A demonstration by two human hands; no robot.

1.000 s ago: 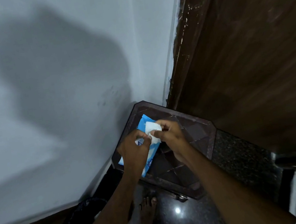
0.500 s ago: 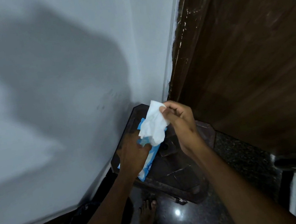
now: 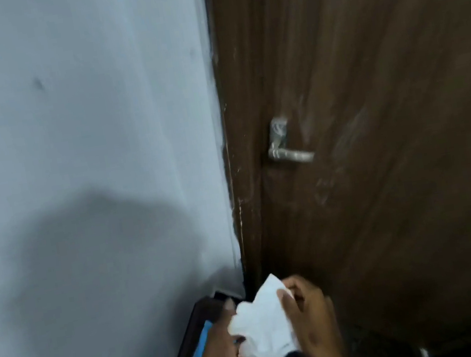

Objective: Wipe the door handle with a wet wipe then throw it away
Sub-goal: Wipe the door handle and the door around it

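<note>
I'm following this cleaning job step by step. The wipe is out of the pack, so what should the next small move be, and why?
Probably lift the right hand with the wipe up to the door handle. The wipe is already free of the pack, and the handle sits untouched higher on the door.

Two bare hands enter from the bottom edge. The right hand (image 3: 312, 320) shows its back, knuckles and curled fingers (image 3: 290, 296), with a bare wrist and forearm running down behind the fingers; no sleeve, ring, watch or glove shows. The left hand (image 3: 222, 356) is likewise bare, with no sleeve behind its fingers (image 3: 234, 343) on the short stretch of wrist in view. Both are blurred, so nails and finer marks cannot be told.
</note>
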